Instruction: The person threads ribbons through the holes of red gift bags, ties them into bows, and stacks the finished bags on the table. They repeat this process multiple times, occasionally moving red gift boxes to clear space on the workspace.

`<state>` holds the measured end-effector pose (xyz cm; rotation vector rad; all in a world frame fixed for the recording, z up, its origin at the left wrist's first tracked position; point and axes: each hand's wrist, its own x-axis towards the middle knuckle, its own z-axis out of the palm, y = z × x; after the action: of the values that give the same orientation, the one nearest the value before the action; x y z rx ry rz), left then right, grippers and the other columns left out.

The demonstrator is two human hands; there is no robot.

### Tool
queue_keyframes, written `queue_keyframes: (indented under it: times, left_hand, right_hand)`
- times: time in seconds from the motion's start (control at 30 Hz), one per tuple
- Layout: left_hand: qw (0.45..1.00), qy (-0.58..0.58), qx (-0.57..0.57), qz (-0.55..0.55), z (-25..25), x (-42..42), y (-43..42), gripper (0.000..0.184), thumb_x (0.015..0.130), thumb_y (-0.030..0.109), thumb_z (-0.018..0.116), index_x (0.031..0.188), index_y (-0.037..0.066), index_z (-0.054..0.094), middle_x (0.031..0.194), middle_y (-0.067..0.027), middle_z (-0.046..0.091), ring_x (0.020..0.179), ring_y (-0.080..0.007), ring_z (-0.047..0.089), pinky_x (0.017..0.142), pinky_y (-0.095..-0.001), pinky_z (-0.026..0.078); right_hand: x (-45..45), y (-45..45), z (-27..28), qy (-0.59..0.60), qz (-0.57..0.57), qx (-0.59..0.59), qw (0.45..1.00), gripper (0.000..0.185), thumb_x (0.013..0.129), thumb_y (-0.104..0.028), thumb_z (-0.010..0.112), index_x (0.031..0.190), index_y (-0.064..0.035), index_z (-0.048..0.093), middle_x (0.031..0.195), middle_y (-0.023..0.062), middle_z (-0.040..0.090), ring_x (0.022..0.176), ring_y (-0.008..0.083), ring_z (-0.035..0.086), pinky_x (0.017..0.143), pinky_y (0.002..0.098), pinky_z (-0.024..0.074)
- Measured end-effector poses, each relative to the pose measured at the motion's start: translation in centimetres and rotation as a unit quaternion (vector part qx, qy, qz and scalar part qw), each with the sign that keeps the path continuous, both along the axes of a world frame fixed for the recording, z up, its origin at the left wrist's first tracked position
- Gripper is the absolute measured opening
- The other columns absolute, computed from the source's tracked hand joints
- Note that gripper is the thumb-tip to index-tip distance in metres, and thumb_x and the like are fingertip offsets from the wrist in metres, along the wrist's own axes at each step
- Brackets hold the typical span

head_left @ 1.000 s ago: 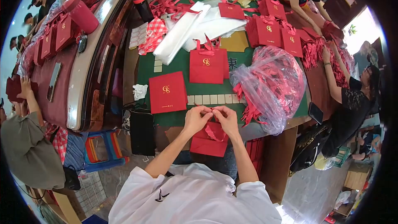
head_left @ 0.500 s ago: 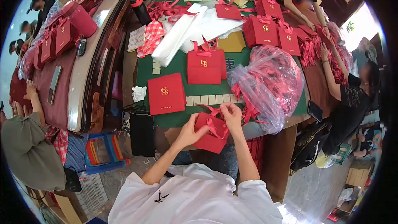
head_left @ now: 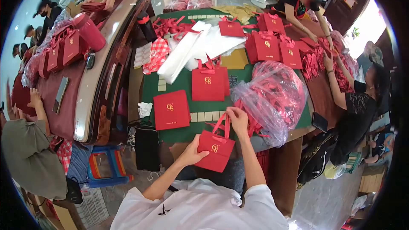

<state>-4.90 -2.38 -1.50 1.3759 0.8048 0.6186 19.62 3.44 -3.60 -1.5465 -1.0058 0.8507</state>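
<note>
A small red paper gift bag with a gold logo hangs in front of me at the table's near edge. My left hand grips its left side, thumb across the front. Up at the ribbon handle, my right hand pinches the loop and pulls it taut. Beyond stand several finished-looking red bags with ribbon handles. To the left lies a stack of flat red bags without visible handles. Right of my hands, a clear plastic sack bulges with red ribbons.
Mahjong tiles line the green table. White plastic sleeves, a black bottle, a crumpled tissue and a phone lie around. Co-workers handle red bags and ribbons at the right and left tables.
My right hand has drawn the ribbon up into a raised loop. The bag now faces me with its logo showing, its ribbon no longer lying across the front. The view has tilted up slightly.
</note>
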Motion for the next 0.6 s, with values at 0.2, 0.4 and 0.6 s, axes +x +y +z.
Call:
queue_keyframes:
  times: [0.2, 0.4, 0.6]
  left_hand:
    - [0.984, -0.092, -0.075, 0.132, 4.9, 0.3, 6.2, 0.06, 0.094, -0.003, 0.055, 0.146, 0.0, 0.026, 0.142, -0.0106, 0.045, 0.13, -0.0163, 0.044, 0.11, -0.033, 0.037]
    - [0.966, -0.122, 0.1, 0.204, 4.6, 2.7, 18.7, 0.048, 0.092, -0.003, 0.059, 0.136, -0.002, 0.04, 0.134, -0.0122, 0.054, 0.123, -0.0183, 0.052, 0.107, -0.0326, 0.039]
    - [0.964, -0.008, 0.177, 0.199, -0.6, 3.8, 23.0, 0.042, 0.087, 0.003, 0.067, 0.124, -0.003, 0.048, 0.123, -0.018, 0.061, 0.119, -0.0261, 0.057, 0.1, -0.0349, 0.045]
  right_hand:
    - [-1.4, -5.4, 1.5, -0.213, -0.085, 0.115, 0.966, 0.015, 0.095, -0.008, 0.062, 0.107, 0.0, 0.066, 0.094, 0.013, 0.066, 0.081, 0.0233, 0.064, 0.072, 0.0319, 0.0501]
    - [-2.8, -7.8, 0.2, -0.321, -0.029, 0.136, 0.937, 0.015, 0.084, -0.001, 0.068, 0.099, -0.0019, 0.066, 0.103, 0.0164, 0.059, 0.095, 0.035, 0.059, 0.081, 0.0423, 0.0491]
    - [-2.7, -8.5, 1.0, -0.337, -0.011, 0.123, 0.933, 0.016, 0.082, 0.0, 0.069, 0.098, -0.0018, 0.067, 0.104, 0.0166, 0.059, 0.097, 0.0342, 0.059, 0.083, 0.0406, 0.0498]
